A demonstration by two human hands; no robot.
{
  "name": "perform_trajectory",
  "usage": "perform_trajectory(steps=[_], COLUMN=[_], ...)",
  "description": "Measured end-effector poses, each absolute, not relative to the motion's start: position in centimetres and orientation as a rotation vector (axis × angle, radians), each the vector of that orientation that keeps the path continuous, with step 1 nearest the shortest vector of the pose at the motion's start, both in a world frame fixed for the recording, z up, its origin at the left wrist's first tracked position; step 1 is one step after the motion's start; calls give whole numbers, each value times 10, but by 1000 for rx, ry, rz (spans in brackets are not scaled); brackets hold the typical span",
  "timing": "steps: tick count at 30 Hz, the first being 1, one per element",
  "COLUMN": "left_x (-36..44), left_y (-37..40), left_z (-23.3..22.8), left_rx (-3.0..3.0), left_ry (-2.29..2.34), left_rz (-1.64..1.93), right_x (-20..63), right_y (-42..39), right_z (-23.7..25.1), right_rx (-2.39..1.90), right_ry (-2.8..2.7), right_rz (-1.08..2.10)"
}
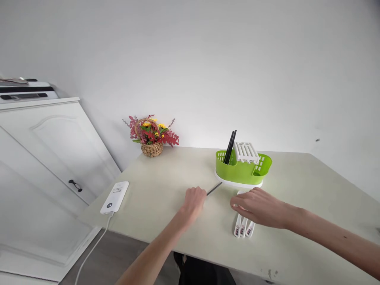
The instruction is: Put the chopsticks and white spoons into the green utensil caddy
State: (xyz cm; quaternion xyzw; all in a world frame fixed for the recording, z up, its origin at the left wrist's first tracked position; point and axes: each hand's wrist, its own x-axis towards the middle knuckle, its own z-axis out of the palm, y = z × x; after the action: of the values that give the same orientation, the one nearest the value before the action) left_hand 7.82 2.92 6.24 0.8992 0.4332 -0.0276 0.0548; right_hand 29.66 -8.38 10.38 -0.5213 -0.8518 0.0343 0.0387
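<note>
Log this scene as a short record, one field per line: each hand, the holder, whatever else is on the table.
left hand: closed around a dark chopstick whose tip points toward the holder
right hand: lying flat on white spoons, fingers spread
green holder: on a white base, holding upright black chopsticks and a white slotted insert
table: flower basket at the back, white power bank with cable at the left edge

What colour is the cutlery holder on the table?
The cutlery holder is bright green, on a white base; the head view shows it.
</note>
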Motion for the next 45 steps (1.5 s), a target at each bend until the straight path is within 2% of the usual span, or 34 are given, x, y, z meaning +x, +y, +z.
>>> perform_trajectory(steps=[2,6,10,17,28,34,39,42,45], left_x=[73,63,62,72,71,69,74,76,76], left_y=[32,30,16,-3,1,16,36,42,43], left_z=[66,70,65,54,26,2,1,-1,-3], left_rx=[2666,2230,1862,1754,1726,1727,1661,1656,1676], left_ry=[1255,907,727,591,592,664,735,746,742], left_rz=[42,542,750,780,750,654,685,677,646], right_x=[299,303,298,278,276,317,358,370,374], right_y=[-81,-73,-67,-65,-66,-55,-31,-5,27], right_z=[108,127,155,189,187,223,264,263,246], right_rx=[-1678,-1869,-1813,-1601,-1618,-1630,-1639,-1718,-1779], right_ry=[-2496,-2107,-1823,-1926,-1955,-1704,-1389,-1412,-1521], right_rz=[125,292,509,572,442,313,-21,-89,39])
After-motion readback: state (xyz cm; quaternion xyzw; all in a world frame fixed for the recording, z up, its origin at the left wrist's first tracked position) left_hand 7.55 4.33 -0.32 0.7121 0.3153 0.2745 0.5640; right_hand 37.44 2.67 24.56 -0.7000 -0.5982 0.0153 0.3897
